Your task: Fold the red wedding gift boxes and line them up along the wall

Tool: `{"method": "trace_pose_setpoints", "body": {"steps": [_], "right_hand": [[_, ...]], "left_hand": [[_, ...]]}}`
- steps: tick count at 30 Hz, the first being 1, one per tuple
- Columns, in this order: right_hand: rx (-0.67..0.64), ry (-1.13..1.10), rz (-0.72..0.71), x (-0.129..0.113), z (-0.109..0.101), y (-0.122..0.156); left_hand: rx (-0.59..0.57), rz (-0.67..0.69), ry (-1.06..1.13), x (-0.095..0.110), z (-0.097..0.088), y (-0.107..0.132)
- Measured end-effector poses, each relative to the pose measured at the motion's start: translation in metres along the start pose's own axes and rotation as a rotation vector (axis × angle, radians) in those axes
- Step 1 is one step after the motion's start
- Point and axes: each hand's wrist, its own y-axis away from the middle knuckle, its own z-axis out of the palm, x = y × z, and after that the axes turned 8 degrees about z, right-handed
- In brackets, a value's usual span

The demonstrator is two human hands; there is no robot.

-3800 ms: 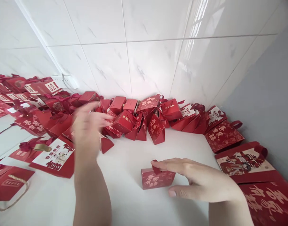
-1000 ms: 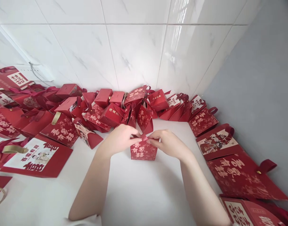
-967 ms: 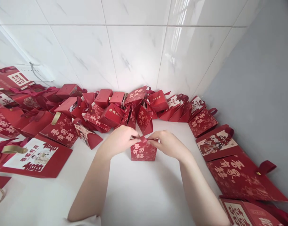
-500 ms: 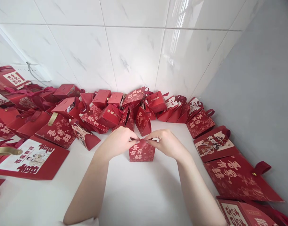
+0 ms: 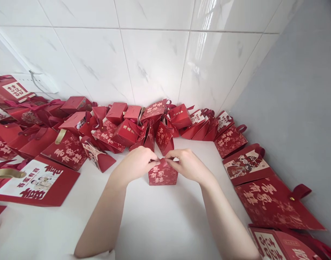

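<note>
A small red gift box with pale gold Chinese characters stands upright on the white table, right in front of me. My left hand pinches the top of this box from the left, thumb and forefinger together. From the right, my right hand pinches the same top edge, its fingertips close to those of the left. What lies exactly between the fingertips is partly hidden. Just behind the hands, another patterned red box leans among the others.
Many red gift boxes line the wall, among them a plain red box. At left lies a large box with a white picture panel. Along the right edge lie a flat patterned box and a picture box. A power strip sits behind.
Both hands keep their pinch on the box top; the right fingertips have shifted very slightly left, towards the left hand. The box has stayed in place.
</note>
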Motion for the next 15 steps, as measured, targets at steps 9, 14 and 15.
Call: {"method": "trace_pose_setpoints", "body": {"steps": [9,14,15], "right_hand": [[-0.067,-0.061,0.049,0.0023,-0.0033,0.0003],[-0.095,-0.252,-0.044,-0.0032,-0.007,0.0027],[-0.087,-0.262,-0.058,-0.0044,-0.0064,0.0024]], "left_hand": [[-0.008,-0.016,0.078,0.0034,0.0011,-0.0043],[-0.036,0.004,0.146,0.0007,0.0033,-0.0087],[-0.039,-0.005,0.155,0.0,0.0038,-0.0093]]}}
